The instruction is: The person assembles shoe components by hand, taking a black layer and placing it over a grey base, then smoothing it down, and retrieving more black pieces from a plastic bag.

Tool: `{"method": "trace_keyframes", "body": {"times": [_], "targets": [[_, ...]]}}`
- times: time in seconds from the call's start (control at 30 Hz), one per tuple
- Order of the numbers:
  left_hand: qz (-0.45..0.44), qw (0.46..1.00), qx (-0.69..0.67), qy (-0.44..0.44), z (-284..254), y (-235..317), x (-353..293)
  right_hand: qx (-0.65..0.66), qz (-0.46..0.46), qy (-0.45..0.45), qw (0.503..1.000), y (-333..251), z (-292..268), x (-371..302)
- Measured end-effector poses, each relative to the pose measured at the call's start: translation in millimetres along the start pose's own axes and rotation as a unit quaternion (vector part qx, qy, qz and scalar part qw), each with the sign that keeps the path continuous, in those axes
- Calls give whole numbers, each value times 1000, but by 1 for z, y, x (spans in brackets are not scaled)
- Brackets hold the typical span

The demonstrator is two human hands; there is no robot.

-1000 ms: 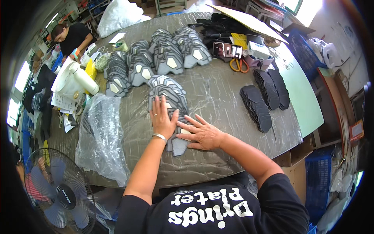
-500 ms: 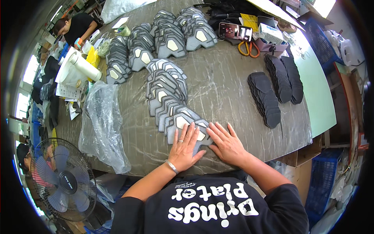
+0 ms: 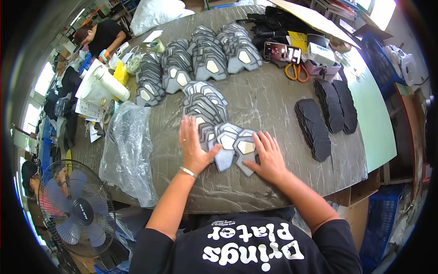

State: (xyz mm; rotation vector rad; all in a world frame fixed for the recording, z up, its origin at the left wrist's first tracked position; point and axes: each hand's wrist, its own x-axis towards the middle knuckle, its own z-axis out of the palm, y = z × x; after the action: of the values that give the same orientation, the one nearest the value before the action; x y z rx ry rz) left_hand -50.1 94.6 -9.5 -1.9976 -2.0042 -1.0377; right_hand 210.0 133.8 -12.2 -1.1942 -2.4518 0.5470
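Note:
A curving row of overlapping grey pads with cream patches runs down the middle of the table. At its near end lies the front pad, a two-legged piece facing me. My left hand lies along the left side of the row, its fingers stretched out and its thumb reaching over the front pad's left leg. On the other side, my right hand rests spread at the front pad's right edge, thumb by the right leg. Neither hand is closed around a pad.
Several more rows of grey pads stand farther back. Stacked black pads lie to the right. A phone and orange-handled scissors are at the back right. A plastic bag lies left, with a fan nearby. Another person works at far left.
My hands have moved apart from lying close together on the front pad, the left going outward and up along the row. The near pads now sit straighter and closer under the row.

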Motion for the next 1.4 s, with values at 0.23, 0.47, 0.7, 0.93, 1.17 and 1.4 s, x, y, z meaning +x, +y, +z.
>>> {"method": "trace_keyframes", "body": {"times": [0.23,0.47,0.7,0.93,1.17,1.4], "targets": [[-190,979,12,-70,38,-19,-17,4,38,5,999,-63,41,-6],[-205,967,-149,11,48,-9,0,-31,87,17,996,-34,32,26],[43,983,-5,-176,20,-53,10,-59,19,-14,998,-19,36,39],[-183,975,47,-119,61,19,37,-51,7,-50,997,48,-19,93],[108,987,-15,-121,46,30,64,-122,-7,-37,992,26,-6,33],[127,957,47,-256,55,46,22,-83,18,-49,995,-13,-6,-47]]}}
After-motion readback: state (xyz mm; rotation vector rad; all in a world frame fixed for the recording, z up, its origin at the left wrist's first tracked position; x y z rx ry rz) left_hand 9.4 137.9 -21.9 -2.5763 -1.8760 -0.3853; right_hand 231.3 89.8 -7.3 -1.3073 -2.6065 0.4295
